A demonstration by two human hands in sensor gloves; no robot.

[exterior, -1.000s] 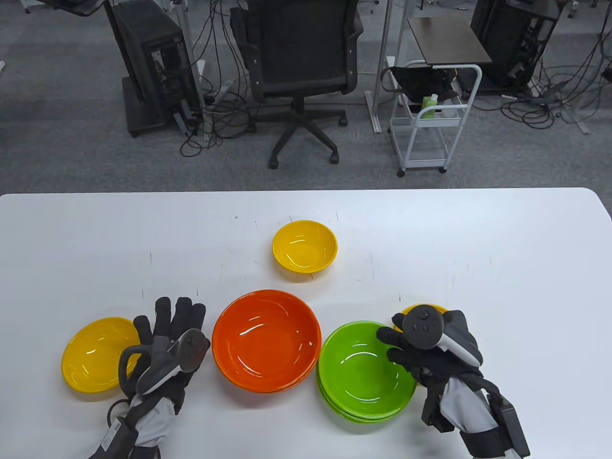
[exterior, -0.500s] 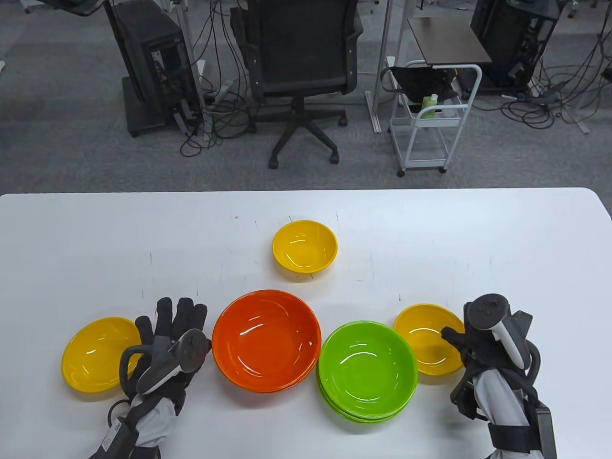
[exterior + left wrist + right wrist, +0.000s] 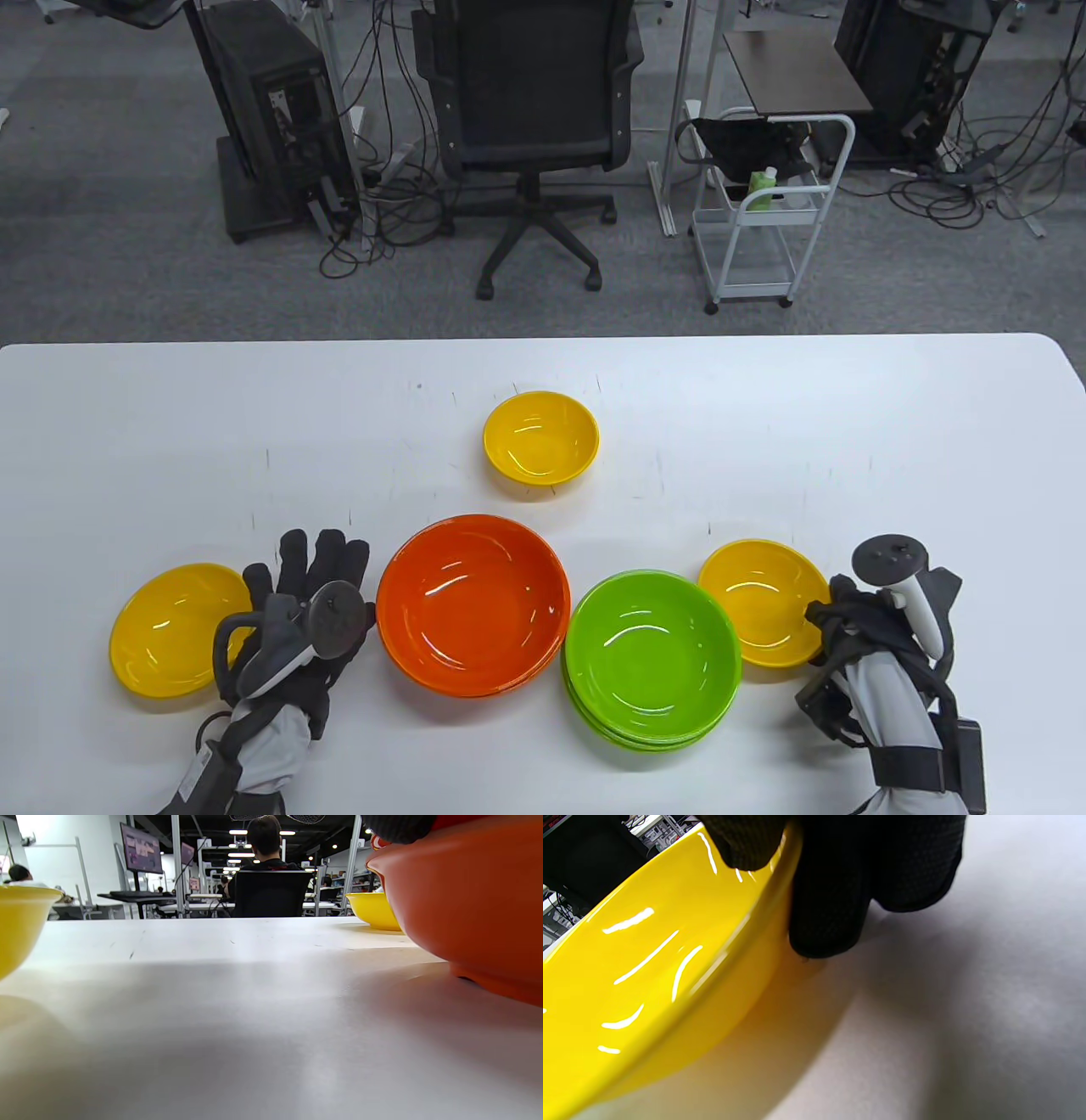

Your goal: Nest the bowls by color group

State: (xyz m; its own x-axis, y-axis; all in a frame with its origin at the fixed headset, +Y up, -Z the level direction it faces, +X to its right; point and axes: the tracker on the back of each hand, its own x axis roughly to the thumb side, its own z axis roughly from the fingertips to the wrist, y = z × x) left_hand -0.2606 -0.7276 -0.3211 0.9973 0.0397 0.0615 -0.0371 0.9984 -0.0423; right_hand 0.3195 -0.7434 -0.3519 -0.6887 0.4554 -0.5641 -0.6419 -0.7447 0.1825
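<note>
The right hand [image 3: 874, 628] had its grip on the rim of a yellow bowl [image 3: 761, 601] at the near right of the white surface [image 3: 254, 407]. In the right wrist view, one fingertip [image 3: 746, 844] was curled over the inside of the rim and the other fingers [image 3: 831, 908] pressed on the outside, down by the surface. The bowl looked tipped in that view, but the camera may have been tilted, so I could not tell if the bowl was lifted. This bowl sat just beside the green bowls [image 3: 652, 660], and from above their rims looked like they touched.

The green bowls were a stack, one inside the other, at the near middle right. The orange bowls [image 3: 473, 603] were also stacked, just to the left of the green ones and very close to them.

The left hand [image 3: 297, 620] lay flat on the surface with its fingers spread out, so its grip was loose and held nothing. It was between the orange bowls and another yellow bowl [image 3: 174, 630] at the near left. It covered part of that bowl's right rim from above, so I could not tell if it touched it. In the left wrist view the orange bowls [image 3: 466, 899] filled the right side and the left yellow bowl [image 3: 21, 925] showed at the left edge.

A third, small yellow bowl [image 3: 541, 437] stood alone farther back in the middle, well apart from the others. Behind the surface were a black chair [image 3: 530, 93] and a white cart [image 3: 764, 212] on the gray floor.
</note>
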